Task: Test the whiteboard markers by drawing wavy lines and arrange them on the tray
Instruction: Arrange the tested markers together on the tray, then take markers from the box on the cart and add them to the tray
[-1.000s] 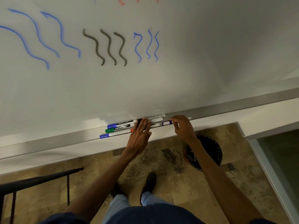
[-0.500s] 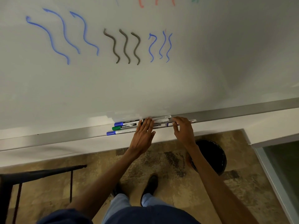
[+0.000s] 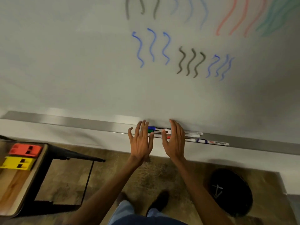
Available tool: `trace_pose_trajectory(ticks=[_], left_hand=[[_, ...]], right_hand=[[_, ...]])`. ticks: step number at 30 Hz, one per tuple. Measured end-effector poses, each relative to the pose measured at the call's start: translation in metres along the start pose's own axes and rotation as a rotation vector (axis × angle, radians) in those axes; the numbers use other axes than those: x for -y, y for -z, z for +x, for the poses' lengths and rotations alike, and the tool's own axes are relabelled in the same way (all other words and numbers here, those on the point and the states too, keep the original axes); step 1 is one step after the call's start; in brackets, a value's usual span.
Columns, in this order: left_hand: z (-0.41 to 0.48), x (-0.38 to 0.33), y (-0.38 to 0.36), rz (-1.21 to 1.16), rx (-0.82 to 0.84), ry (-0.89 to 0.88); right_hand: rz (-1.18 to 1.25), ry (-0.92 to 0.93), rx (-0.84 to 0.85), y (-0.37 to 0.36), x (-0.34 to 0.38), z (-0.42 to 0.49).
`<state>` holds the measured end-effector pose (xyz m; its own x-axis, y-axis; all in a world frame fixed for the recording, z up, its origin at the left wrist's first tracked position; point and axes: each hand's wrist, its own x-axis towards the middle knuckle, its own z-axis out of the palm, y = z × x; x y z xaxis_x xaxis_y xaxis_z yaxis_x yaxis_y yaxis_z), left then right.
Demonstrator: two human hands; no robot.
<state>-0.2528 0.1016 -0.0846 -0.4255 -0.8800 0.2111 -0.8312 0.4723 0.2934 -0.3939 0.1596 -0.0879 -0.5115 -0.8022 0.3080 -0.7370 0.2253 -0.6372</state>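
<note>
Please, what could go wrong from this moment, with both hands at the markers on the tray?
1. The left hand and right hand are open at the markers, gripping none; a push might roll one off the front edge of the tray.
2. A lone marker lies apart on the right and could be left out of the row.

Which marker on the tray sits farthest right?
The front marker, blue cap and red label, right of the right hand; it reaches beyond the other markers.
</note>
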Motion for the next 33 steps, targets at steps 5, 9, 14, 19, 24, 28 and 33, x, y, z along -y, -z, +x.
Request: trace_pose_trajectory(ticks=[5, 9, 14, 19, 24, 28, 33], left_hand=[[-0.013, 0.044, 0.033, 0.003, -0.061, 0.165], [-0.029, 0.091, 0.069, 0.001, -0.135, 0.279], [-0.074, 0.168, 0.122, -0.004, -0.232, 0.442], [-0.143, 0.254, 0.178, 0.014, -0.360, 0.569], [-0.219, 0.334, 0.223, 0.100, -0.465, 0.715], [-0.267, 0.386, 0.245, 0.188, -0.445, 0.803], [-0.294, 0.430, 0.264, 0.201, -0.405, 0.896]], right_hand=[[0.054, 0.088, 0.058, -0.023, 0.052, -0.003], [0.104, 0.174, 0.108, -0.046, 0.107, -0.006], [0.159, 0.301, 0.206, -0.092, 0.195, -0.035], [0.222, 0.437, 0.311, -0.143, 0.292, -0.087], [0.299, 0.565, 0.407, -0.193, 0.381, -0.146], [0.313, 0.642, 0.488, -0.229, 0.435, -0.177], [0.340, 0.739, 0.614, -0.259, 0.489, -0.193]])
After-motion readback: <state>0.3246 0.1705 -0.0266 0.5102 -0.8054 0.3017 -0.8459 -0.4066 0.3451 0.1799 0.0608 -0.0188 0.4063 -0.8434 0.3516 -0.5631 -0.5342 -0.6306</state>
